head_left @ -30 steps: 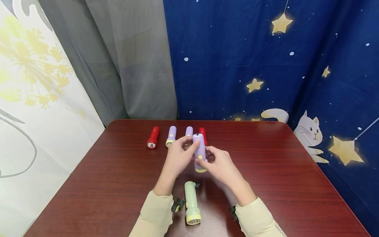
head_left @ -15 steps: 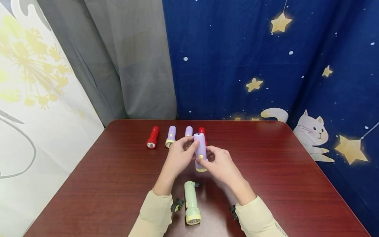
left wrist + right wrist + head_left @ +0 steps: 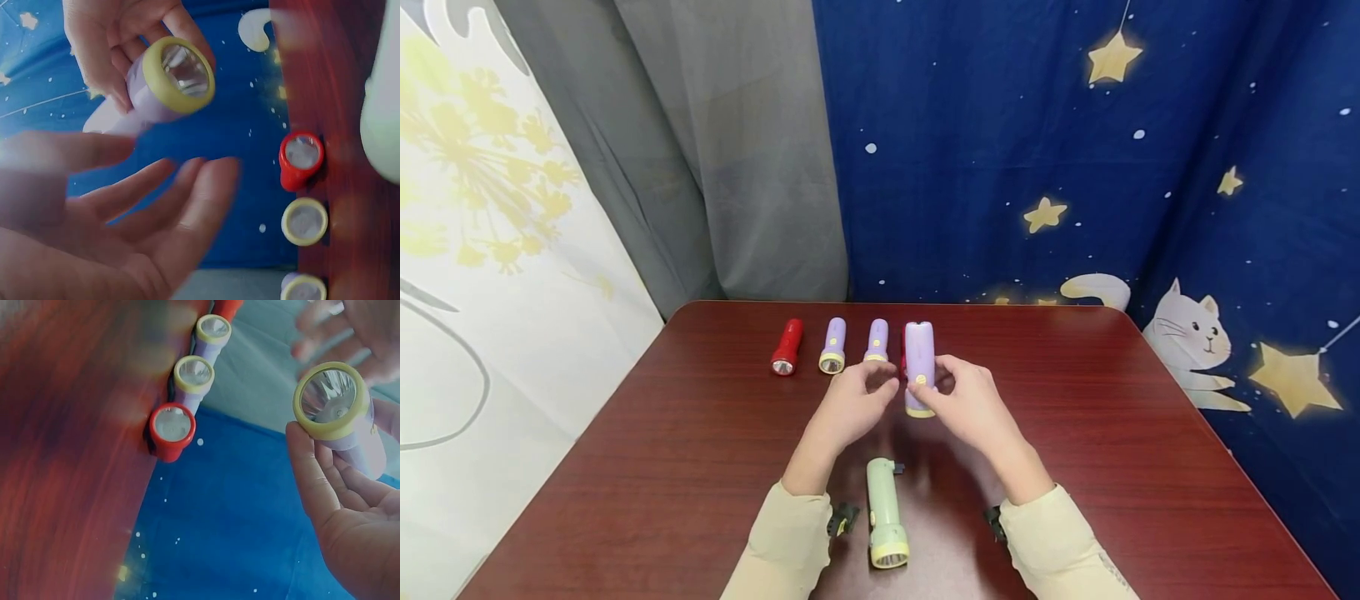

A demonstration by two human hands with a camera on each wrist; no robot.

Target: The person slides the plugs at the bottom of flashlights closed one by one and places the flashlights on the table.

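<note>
My right hand [image 3: 976, 410] grips a purple flashlight [image 3: 920, 354] with a yellow rim, thumb near its yellow button. Its lens end points down toward me, and the tail is raised. Just left of it, my left hand [image 3: 848, 410] is apart from the flashlight, fingers loosely spread and holding nothing. The left wrist view shows a gap between those fingers and the flashlight's yellow rim [image 3: 159, 78]. A light green flashlight [image 3: 886, 504] lies between my forearms, with a small dark piece [image 3: 898, 468] sticking out near its tail.
Along the back of the brown table [image 3: 700, 467] lie a red flashlight [image 3: 789, 343], a purple one [image 3: 833, 342] and another purple one [image 3: 877, 337]. A second red flashlight [image 3: 169, 450] is mostly hidden behind the held one in the head view. Curtains [image 3: 962, 167] hang behind.
My left hand has let go of the purple flashlight, which both hands held before. The right hand has moved it slightly right and farther back. The green flashlight has stayed put.
</note>
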